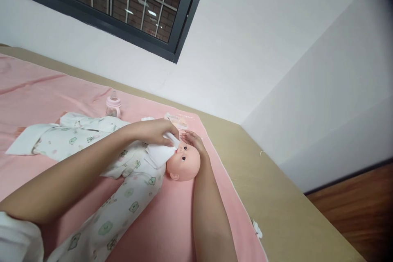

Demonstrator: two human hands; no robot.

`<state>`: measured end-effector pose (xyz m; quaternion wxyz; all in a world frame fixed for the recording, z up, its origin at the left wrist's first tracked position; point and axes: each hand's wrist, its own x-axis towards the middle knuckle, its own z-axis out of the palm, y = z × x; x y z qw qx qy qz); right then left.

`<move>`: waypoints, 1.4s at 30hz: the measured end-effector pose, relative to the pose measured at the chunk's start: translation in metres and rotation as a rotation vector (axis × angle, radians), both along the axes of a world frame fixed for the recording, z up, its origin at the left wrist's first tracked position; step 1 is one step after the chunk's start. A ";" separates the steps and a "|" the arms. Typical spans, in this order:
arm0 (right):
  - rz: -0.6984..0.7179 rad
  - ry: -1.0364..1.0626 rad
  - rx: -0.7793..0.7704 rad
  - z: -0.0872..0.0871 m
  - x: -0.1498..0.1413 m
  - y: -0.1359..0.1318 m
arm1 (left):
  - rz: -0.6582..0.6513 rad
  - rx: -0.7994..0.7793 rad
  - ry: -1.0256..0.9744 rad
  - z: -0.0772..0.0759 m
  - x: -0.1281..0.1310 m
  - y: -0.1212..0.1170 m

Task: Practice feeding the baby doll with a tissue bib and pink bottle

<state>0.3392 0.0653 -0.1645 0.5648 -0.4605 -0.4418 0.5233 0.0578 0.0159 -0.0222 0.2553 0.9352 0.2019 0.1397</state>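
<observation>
A baby doll (187,161) lies on its back on a pink sheet (172,221), dressed in white pyjamas (129,192) printed with small green figures. My left hand (159,131) reaches across the doll's body and pinches a white cloth (161,153) at the doll's mouth and chin. The cloth also drapes over the neck. My right hand (195,141) curves round the far side of the doll's head, its fingers stretched out and holding nothing; the forearm passes the crown. Part of the doll's far cheek is hidden behind the hands.
A pink-topped baby bottle (113,105) stands upright beyond the doll's body. Behind my hands lies a small clear packet (176,120). A crumpled white scrap (257,229) rests at the sheet's right edge, on the wooden surface (245,163). A wall with a barred window (132,4) rises behind.
</observation>
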 end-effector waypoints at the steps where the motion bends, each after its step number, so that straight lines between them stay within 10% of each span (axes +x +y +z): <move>1: 0.005 -0.002 0.003 0.000 0.000 0.000 | -0.002 -0.007 0.020 0.001 0.001 -0.002; 42: -0.012 -0.016 -0.023 -0.003 0.002 0.003 | 0.191 0.079 -0.063 -0.020 0.016 0.009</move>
